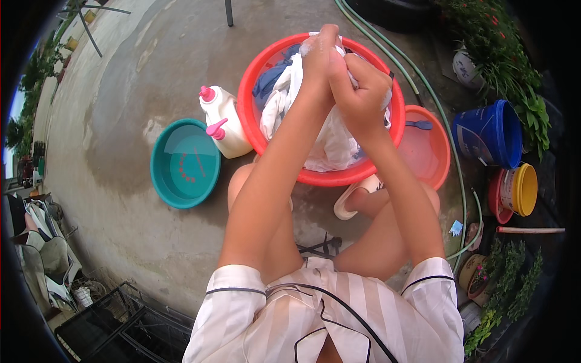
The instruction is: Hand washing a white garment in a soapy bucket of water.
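Note:
My left hand (318,63) and my right hand (364,88) are pressed together over a large red plastic basin (245,102). Both are closed on white wet cloth, of which bits show around the fingers. Soap suds cling to the skin. Below the hands, white fabric (329,147) fills much of the basin, and whether it is one piece with the gripped cloth is partly hidden by my arms. A blue garment (274,81) lies along the basin's left side, in water.
Left of the basin stand white pump bottles (227,136) with pink tops and a teal basin (156,181) of water. An orange-pink basin (438,168) with a blue brush (420,124) sits right. Beyond are a green hose (447,136), a blue bucket (488,134) and a yellow bucket (526,190).

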`<state>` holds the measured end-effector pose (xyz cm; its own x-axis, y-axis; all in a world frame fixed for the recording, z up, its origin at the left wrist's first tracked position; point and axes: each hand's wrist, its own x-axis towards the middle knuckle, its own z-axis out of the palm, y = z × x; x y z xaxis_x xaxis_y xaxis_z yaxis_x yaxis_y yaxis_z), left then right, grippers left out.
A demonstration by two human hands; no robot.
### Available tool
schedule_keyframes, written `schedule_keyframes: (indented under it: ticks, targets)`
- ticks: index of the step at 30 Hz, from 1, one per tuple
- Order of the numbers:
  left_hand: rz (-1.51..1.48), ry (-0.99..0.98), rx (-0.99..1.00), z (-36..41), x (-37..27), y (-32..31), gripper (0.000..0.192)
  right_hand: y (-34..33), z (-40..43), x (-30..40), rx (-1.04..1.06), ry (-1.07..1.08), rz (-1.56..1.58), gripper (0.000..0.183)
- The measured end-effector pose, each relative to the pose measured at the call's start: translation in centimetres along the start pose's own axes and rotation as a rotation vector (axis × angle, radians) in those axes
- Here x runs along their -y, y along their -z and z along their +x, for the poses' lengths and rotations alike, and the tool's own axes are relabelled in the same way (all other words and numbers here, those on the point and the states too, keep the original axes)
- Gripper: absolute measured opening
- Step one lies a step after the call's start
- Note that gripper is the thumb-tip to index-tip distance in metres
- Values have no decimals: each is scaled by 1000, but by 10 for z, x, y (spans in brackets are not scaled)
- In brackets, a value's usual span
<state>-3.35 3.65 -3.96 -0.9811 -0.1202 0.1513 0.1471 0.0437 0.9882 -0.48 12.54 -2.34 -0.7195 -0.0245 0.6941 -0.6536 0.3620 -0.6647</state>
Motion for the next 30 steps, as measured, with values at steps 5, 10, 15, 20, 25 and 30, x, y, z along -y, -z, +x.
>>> schedule_keyframes:
  ticks: [5,10,15,20,25,30]
  targets:
    - [-562,158,-207,-15,-24,-29,28,6,17,-20,-99,-180,152,34]
    - [-419,153,-115,-16,-21,-32,30,11,23,-27,-99,-280,211,37]
    - [-549,293,-104,-1,-15,-8,20,-2,4,-1,-43,-170,140,34]
    - [-358,176,-44,-9,-19,-18,18,2,7,-8,-68,-106,121,36]
    - [-362,166,-93,-27,-26,-31,31,15,19,-23,-83,-239,143,38]
    - [-424,191,-129,-15,-25,-26,31,10,15,-18,-78,-258,139,36]
